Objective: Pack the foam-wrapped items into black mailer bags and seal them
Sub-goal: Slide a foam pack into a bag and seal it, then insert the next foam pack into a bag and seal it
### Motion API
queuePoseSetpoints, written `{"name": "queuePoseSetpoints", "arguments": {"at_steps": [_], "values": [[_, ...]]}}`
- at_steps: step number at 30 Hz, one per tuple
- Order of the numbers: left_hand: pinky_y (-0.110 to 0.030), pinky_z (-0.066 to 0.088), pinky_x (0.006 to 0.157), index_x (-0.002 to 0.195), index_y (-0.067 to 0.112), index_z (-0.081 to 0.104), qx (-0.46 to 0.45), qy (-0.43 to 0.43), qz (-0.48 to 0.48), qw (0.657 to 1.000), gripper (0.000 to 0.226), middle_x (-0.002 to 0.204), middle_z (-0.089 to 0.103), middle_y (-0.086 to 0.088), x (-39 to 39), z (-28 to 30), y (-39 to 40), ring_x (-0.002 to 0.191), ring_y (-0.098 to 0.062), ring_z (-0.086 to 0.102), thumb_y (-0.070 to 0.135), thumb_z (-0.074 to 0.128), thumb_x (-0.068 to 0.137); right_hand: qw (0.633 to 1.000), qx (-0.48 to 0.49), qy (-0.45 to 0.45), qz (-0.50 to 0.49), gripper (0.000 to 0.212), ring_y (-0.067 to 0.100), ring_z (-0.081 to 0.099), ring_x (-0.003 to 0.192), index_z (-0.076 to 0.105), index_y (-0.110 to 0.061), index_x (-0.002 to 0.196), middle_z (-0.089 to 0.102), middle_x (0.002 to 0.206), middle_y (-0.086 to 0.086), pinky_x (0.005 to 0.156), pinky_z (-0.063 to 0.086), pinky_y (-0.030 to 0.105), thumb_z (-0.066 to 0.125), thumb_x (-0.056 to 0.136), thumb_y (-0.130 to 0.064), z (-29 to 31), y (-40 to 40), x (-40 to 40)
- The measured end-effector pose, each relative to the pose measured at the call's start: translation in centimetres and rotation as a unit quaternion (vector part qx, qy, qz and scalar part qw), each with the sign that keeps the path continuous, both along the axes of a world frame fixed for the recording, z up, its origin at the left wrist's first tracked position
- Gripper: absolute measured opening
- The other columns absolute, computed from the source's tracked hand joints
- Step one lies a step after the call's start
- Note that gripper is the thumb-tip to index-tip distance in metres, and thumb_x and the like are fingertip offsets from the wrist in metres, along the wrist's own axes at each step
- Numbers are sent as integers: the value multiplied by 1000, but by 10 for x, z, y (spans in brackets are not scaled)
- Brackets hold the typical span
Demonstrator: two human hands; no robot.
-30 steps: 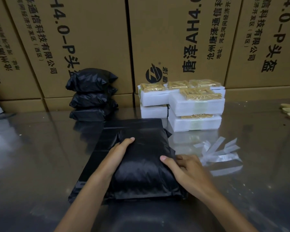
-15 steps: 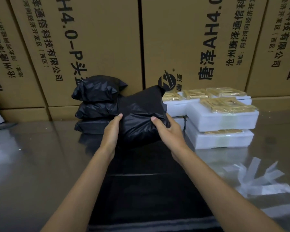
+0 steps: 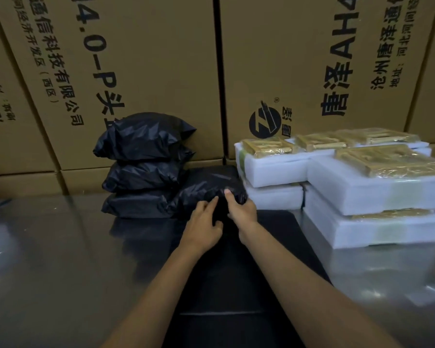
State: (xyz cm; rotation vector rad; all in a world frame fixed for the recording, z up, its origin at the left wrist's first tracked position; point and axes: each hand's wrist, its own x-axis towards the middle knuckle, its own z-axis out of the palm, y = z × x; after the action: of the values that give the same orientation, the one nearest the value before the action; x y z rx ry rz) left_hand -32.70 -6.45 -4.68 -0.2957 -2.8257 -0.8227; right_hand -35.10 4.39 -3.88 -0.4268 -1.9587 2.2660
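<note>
A filled black mailer bag (image 3: 209, 184) rests on the steel table against the cardboard boxes, between a stack of three packed black bags (image 3: 143, 164) and the foam-wrapped items (image 3: 337, 187). My left hand (image 3: 204, 222) and my right hand (image 3: 241, 209) both press on its near end, fingers curled onto the plastic. The foam-wrapped items are white blocks with yellow-wrapped pieces on top, piled two and three high at the right. Empty flat black mailer bags (image 3: 236, 285) lie under my forearms.
Large cardboard boxes (image 3: 161, 71) with printed characters form a wall along the back. The shiny steel table (image 3: 48, 259) stretches left and right of the flat bags.
The filled bag was lifted off the flat mailers near me, carried forward, and now sits at the back beside the black stack. Both hands went with it.
</note>
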Motion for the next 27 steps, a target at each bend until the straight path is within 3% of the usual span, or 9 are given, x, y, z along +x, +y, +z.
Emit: {"name": "queuePoseSetpoints", "arguments": {"at_steps": [2, 4, 6, 9, 13, 18, 21, 24, 27], "values": [[-43, 29, 116, 158, 25, 5, -58, -60, 8, 997, 70, 163, 10, -3, -17, -3, 3, 148, -25, 21, 32, 45, 101, 998, 59, 11, -30, 79, 30, 50, 132, 44, -7, 145, 51, 145, 12, 102, 43, 33, 69, 86, -53, -4, -1, -3], [-43, 23, 117, 158, 29, 2, -121, -88, 23, 988, 64, 164, 8, 0, -29, -4, 8, 148, -25, 20, 42, 34, 103, 992, 93, 25, -85, 62, 29, 58, 117, 56, -7, 130, 60, 132, 13, 90, 47, 33, 66, 88, -52, -2, 4, -4], [-44, 20, 114, 158, 31, 3, -160, -75, 36, 984, 61, 163, 11, 4, -32, -7, 16, 144, -25, 25, 47, 26, 104, 986, 36, 36, -156, 49, 24, 59, 95, 60, -8, 111, 65, 115, 10, 72, 43, 30, 63, 89, -52, 4, 20, -6], [-46, 20, 116, 158, 28, 2, -180, -30, 56, 982, 60, 163, 13, 3, -25, -15, 23, 143, -25, 27, 46, 23, 104, 980, -109, 17, -168, 59, 20, 58, 81, 58, -11, 102, 62, 96, 4, 62, 45, 30, 63, 82, -66, 25, 53, -9], [-43, 27, 115, 156, 20, 22, -199, 56, 74, 975, 54, 156, 34, -2, -16, -15, 28, 141, -22, 34, 37, 28, 105, 978, -188, -29, -82, 82, 24, 66, 97, 49, -15, 131, 63, 113, 6, 66, 55, 33, 66, 75, -73, 60, 86, -19], [-40, 39, 101, 136, 17, 48, -257, 143, 86, 952, 37, 134, 49, -5, -2, -10, 34, 123, -24, 45, 26, 38, 101, 965, -256, -35, -41, 71, 28, 65, 110, 46, -16, 139, 63, 128, 9, 77, 59, 45, 78, 82, -43, 88, 95, -21], [-38, 40, 98, 131, 14, 50, -253, 120, 76, 957, 33, 130, 47, -8, 8, -7, 36, 120, -26, 45, 24, 40, 100, 981, -191, -3, -37, 71, 30, 63, 108, 45, -12, 137, 62, 127, 12, 82, 59, 49, 81, 80, -31, 98, 84, -12], [-39, 39, 102, 139, 14, 44, -217, 68, 52, 972, 40, 134, 48, -10, 23, -2, 36, 122, -27, 45, 26, 39, 101, 987, -146, 36, -61, 66, 26, 65, 100, 49, -12, 130, 64, 118, 10, 65, 60, 39, 82, 76, -29, 112, 77, 10], [-42, 35, 108, 147, 20, 35, -176, -18, -23, 984, 48, 145, 43, -8, 48, 6, 26, 130, -27, 41, 33, 41, 101, 987, -120, 78, -68, 61, 22, 67, 99, 52, -16, 125, 68, 117, 5, 65, 60, 33, 81, 74, -32, 125, 84, 44]]}}
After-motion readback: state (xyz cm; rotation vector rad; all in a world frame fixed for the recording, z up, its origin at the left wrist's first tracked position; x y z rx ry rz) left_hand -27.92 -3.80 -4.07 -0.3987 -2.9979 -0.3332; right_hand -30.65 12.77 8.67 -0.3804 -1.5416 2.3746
